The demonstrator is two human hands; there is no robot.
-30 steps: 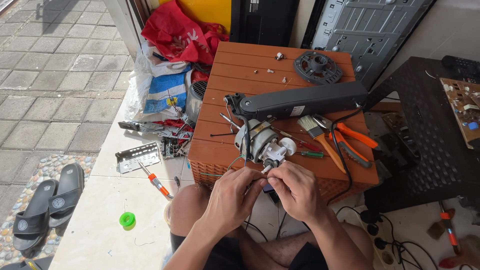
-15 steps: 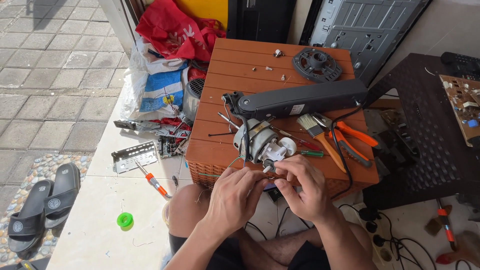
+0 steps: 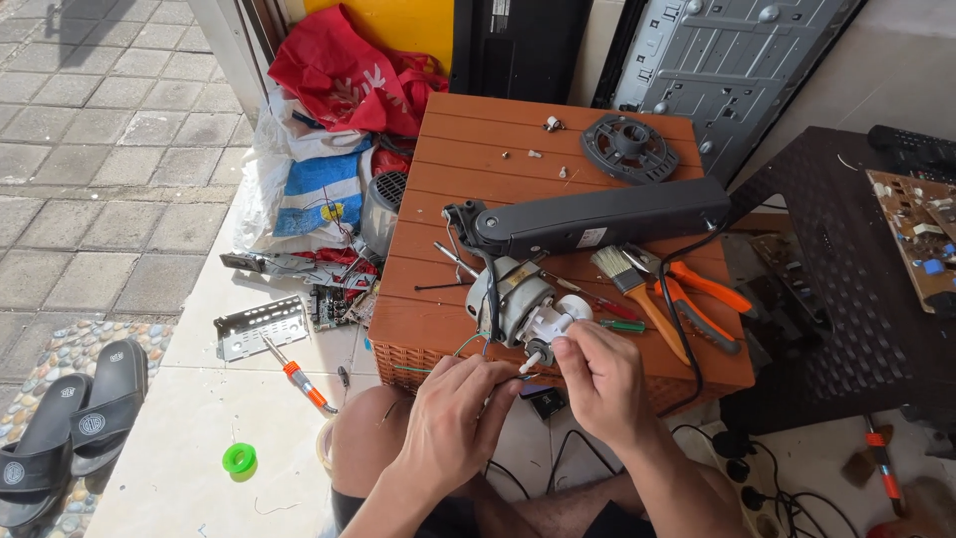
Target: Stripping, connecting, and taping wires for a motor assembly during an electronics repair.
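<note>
fan motor (image 3: 513,304) at near edge of brown table (image 3: 498,149); right hand (image 3: 597,374) pinching its white shaft end, left hand (image 3: 453,418) pinching wires just beside; paintbrush (image 3: 632,289) near.

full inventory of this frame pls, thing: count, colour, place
fan motor: 1, grey and white, front edge of table
table: 1, brown slatted, centre
fan column: 1, dark grey, lying across table
round grille part: 1, dark grey, table far right
paintbrush: 1, orange handle, right of motor
pliers: 1, orange grips, table right
screwdriver: 1, orange, floor left
tape roll: 1, green, floor
sandals: 2, black, far left
red bag: 1, behind table
circuit board: 1, brown, right
left hand: near wires below motor
right hand: at motor's white end
</note>
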